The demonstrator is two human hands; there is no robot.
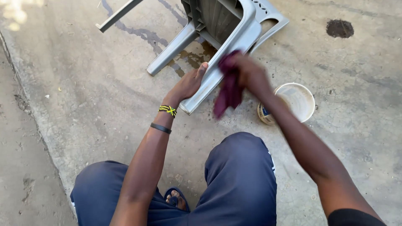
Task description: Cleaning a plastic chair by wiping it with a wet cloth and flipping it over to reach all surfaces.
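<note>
The grey plastic chair lies tipped over on the concrete floor, its ribbed seat facing up toward the camera and its legs sticking out; the plastic is pale, smooth and slightly glossy where the light hits the nearest leg, which slants down from the seat toward the person. The left hand grips that leg near its lower end, fingers curled around its edge and thumb side pressed against the flat face. Just beside it, higher on the same leg, the right hand holds a dark maroon cloth bunched in closed fingers, pressed to the leg, with the loose end of the cloth hanging below the hand; the hand is blurred, so exactly how the fingers wrap the cloth is hard to tell. Right of the right hand's fingers and a little nearer the person, a small pale bucket stands upright on the floor, open at the top. Beyond the fingers, under the chair, a dark wet streak runs across the concrete. On the left wrist sit a yellow-and-black braided bracelet and a plain black band.
</note>
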